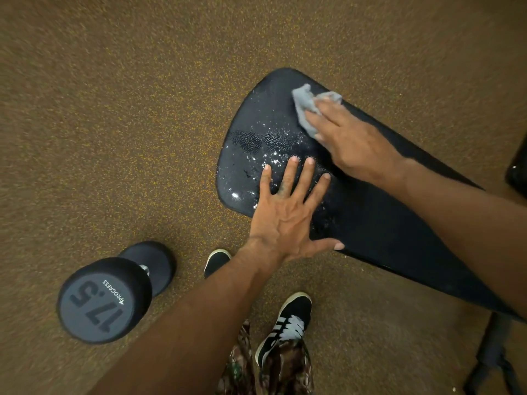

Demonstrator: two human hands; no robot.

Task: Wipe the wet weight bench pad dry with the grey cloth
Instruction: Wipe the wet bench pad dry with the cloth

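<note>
The black weight bench pad (370,223) runs from the centre toward the lower right, its wide rounded end pointing up-left. Water droplets glisten on that wide end. My right hand (353,138) presses the crumpled grey cloth (306,106) flat against the pad near its far edge, fingers straight on top of the cloth. My left hand (288,215) lies flat with fingers spread on the near side of the pad, its thumb along the pad's near edge.
A black 17.5 dumbbell (111,295) lies on the brown speckled floor at lower left. My two black-and-white shoes (285,323) stand just below the pad. A black bench leg (493,354) reaches the floor at lower right.
</note>
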